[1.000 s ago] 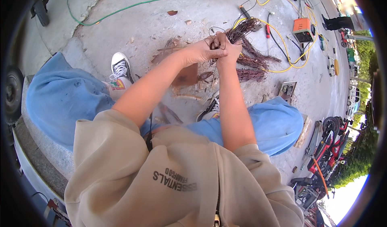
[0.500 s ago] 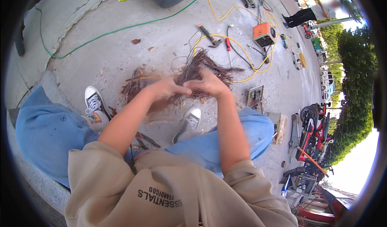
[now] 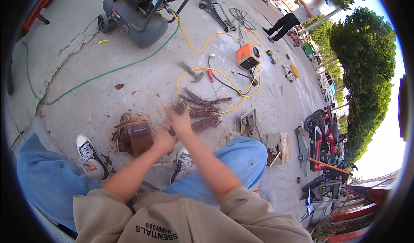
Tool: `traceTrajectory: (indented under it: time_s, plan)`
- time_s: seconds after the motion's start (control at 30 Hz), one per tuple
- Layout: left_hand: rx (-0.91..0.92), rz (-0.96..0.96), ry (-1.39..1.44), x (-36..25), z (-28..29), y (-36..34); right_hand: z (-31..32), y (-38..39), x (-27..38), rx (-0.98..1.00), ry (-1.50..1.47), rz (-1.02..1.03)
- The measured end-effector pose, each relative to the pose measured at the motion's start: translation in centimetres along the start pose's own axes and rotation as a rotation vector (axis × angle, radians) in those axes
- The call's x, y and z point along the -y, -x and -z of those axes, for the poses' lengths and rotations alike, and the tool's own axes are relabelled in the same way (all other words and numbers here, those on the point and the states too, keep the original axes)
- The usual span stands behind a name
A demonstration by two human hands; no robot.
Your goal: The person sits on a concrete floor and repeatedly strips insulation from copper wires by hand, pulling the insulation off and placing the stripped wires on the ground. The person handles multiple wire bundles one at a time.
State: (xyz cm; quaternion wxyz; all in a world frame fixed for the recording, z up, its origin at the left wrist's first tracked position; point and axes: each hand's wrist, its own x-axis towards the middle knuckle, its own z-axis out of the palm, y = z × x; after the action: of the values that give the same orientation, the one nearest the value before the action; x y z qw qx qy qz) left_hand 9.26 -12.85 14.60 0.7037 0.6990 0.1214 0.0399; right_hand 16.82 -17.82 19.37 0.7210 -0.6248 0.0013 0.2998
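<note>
My left hand and my right hand are pressed together in front of me, fingers closed. Between them is a small bundle of dark, thin wire, whose tangled end shows above my right fingers. Most of the bundle is hidden by the hands and slightly blurred. Just beyond and to the right, a spread pile of reddish-brown wire lies on the concrete. A rusty brown block with loose wire scraps around it sits left of my left hand, between my shoes.
A claw hammer, a red-handled screwdriver and an orange boxy machine lie ahead among yellow hoses. The green hose runs to an air compressor. Open metal boxes stand right. A person stands farther off.
My hands have drawn together and moved left and closer to me, taking wire away from the pile. The view has shifted, showing more of the compressor and the rusty block.
</note>
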Motion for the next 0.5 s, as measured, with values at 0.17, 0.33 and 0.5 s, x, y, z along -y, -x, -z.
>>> traceTrajectory:
  time_s: [0.17, 0.33, 0.5]
  plan:
    - [-0.154, 0.014, -0.113, 2.8, -1.2, 0.4, -1.3, 1.1, 0.3, -0.111, 0.013, 0.033]
    - [-0.326, -0.027, -0.139, 1.8, -2.6, 0.6, 1.2, -0.7, -1.1, -0.125, -0.142, 0.145]
    - [-0.351, 0.001, -0.033, 3.1, -2.4, 1.3, -1.1, 1.2, -0.9, -0.133, 0.072, 0.192]
